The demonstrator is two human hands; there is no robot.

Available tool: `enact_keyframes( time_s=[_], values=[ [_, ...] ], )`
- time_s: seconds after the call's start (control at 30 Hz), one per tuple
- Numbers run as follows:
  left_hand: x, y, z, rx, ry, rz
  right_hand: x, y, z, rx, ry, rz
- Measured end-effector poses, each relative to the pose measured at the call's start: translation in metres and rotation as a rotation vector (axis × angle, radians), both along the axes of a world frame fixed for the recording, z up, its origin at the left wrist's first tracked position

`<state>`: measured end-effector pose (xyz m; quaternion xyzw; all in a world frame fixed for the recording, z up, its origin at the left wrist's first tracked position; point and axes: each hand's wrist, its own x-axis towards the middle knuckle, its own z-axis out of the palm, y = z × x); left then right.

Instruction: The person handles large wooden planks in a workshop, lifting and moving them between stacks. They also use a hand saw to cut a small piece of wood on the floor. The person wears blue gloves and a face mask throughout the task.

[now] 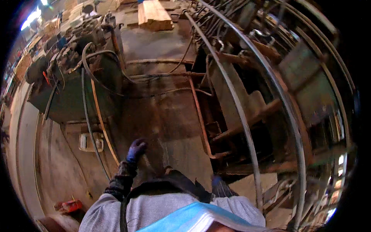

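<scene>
My left hand (pixel 137 150), in a blue-purple glove, hangs in front of my body above the brown floor (pixel 154 116). Its fingers look loosely curled, and I make out nothing in them. A dark sleeve covers the forearm below. My right hand (pixel 217 181) shows only as a small dark blue patch near my right side, its fingers hidden. Left of my left hand, an orange-tan hose (pixel 99 116) and a grey hose (pixel 88 112) run down from a dark green machine tank (pixel 73 96).
On my right, two long metal rails (pixel 237 100) pass over a dark machine opening with a rusty pipe frame (pixel 199 116). Hoses (pixel 166 92) cross the floor ahead. Stacked timber (pixel 154 15) lies farther off. A red object (pixel 69 205) sits at lower left, beyond a pale container (pixel 91 142).
</scene>
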<state>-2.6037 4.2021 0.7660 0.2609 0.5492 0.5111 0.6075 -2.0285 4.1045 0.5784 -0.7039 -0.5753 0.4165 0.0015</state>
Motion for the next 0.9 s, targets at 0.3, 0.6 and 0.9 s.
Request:
enact_keyframes(
  time_s=[0.3, 0.6, 0.9],
  values=[
    [-0.151, 0.124, -0.059, -0.261, 0.120, 0.251, -0.257, 0.507, 0.027, 0.133, 1.060, -0.647],
    [-0.208, 0.405, -0.053, -0.180, -0.201, 0.164, -0.289, 0.662, 0.092, -0.007, 0.310, -0.270],
    [-0.234, 0.751, 0.042, 0.153, 0.133, 0.014, -0.282, 0.829, 0.066, -0.082, 0.067, -0.260]
  ],
)
